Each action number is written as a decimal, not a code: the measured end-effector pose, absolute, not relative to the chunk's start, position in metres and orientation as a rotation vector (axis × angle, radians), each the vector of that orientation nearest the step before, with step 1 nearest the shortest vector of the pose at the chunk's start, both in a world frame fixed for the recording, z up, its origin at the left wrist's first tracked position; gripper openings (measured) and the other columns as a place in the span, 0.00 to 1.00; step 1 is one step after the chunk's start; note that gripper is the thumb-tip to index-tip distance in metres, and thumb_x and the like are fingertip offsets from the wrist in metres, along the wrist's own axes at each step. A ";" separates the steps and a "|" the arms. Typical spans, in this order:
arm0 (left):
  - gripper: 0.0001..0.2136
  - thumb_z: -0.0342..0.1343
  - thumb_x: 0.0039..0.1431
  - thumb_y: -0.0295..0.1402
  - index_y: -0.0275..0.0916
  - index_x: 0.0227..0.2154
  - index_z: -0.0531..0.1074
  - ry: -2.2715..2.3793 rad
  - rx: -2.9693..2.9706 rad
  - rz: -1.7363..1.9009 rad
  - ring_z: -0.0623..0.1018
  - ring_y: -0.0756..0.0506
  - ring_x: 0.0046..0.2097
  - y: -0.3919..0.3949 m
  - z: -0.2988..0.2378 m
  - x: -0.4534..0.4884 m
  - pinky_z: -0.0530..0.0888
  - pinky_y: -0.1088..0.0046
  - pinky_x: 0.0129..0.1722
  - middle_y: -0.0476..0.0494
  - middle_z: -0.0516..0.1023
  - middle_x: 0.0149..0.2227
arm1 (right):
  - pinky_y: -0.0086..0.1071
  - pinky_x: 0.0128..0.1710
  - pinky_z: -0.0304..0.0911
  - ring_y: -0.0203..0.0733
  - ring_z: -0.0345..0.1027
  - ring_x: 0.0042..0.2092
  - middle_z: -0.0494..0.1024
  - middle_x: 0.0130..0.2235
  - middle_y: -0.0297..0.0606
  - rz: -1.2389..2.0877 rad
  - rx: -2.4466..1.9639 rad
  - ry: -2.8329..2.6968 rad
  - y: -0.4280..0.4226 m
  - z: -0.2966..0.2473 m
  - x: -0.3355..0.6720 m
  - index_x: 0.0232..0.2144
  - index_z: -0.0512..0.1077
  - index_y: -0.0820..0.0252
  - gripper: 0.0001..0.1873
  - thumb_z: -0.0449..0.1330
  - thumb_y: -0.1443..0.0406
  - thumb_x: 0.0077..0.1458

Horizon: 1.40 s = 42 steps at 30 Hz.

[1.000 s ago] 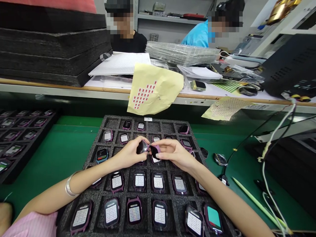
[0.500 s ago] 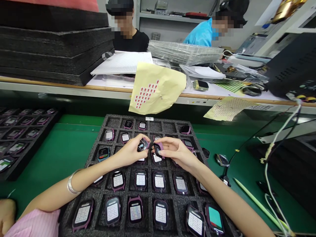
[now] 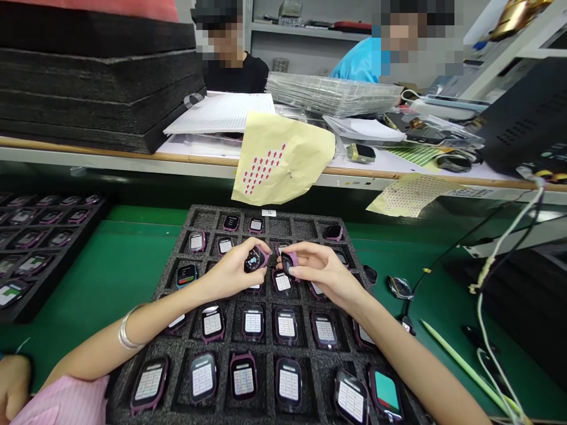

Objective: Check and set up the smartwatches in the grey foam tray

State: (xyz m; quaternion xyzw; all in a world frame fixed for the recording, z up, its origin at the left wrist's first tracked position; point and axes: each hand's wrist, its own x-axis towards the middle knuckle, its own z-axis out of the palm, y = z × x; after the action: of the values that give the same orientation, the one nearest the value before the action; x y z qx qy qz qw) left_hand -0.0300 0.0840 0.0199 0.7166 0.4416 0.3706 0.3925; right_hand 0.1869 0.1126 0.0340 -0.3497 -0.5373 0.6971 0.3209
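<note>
Between the thumb and fingers of my left hand (image 3: 237, 264) is a smartwatch body (image 3: 256, 260) without a strap, its dark screen lit with a small blue-white picture. My right hand (image 3: 316, 268) pinches a second strapless smartwatch (image 3: 288, 263) with a purple case, tilted on its side. The two watches are close together but apart. Both hands hover over a black foam tray (image 3: 177, 339) whose compartments hold several purple-cased watches, many showing white grid screens. A blue-cased watch (image 3: 186, 275) lies left of my left forearm. My hands and forearms cover some compartments.
Another tray of watches (image 3: 48, 260) lies at the left. Stacked black foam trays (image 3: 88, 88), papers (image 3: 221, 112) and a yellow sheet (image 3: 283, 158) are on the shelf. Cables (image 3: 481, 295) and a green stick (image 3: 465, 360) lie right. Two people are beyond; another hand (image 3: 13, 383) shows lower left.
My right hand has moved slightly right with its watch, widening the gap between the two watches. The left-hand watch has turned a little, so its screen shows more fully.
</note>
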 end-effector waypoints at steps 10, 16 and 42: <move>0.14 0.54 0.52 0.27 0.39 0.43 0.66 1.136 1.807 0.919 0.74 0.42 0.47 0.087 0.011 -0.027 0.69 0.67 0.49 0.44 0.75 0.43 | 0.39 0.49 0.65 0.45 0.73 0.44 0.79 0.40 0.40 1.803 -0.927 -1.435 0.116 0.026 0.185 0.41 0.76 0.58 0.19 0.71 0.64 0.44; 0.13 0.53 0.50 0.26 0.38 0.41 0.66 1.168 1.809 0.915 0.74 0.43 0.44 0.088 0.012 -0.030 0.70 0.67 0.45 0.45 0.75 0.40 | 0.37 0.49 0.63 0.43 0.73 0.44 0.79 0.40 0.39 1.794 -0.958 -1.424 0.116 0.027 0.186 0.40 0.76 0.58 0.18 0.71 0.65 0.43; 0.17 0.54 0.49 0.26 0.37 0.44 0.64 0.990 1.194 0.955 0.74 0.48 0.35 0.091 0.010 -0.029 0.75 0.71 0.32 0.46 0.72 0.37 | 0.47 0.52 0.65 0.51 0.72 0.50 0.79 0.44 0.47 2.087 -0.888 -1.172 0.113 0.028 0.182 0.49 0.71 0.60 0.18 0.63 0.63 0.56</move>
State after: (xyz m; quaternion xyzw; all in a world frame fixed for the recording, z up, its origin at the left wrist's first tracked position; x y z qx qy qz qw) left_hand -0.0285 0.0913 0.0096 0.5178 0.4294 0.4140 0.6132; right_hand 0.1824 0.1132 0.0278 -0.3328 -0.4393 0.7824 0.2902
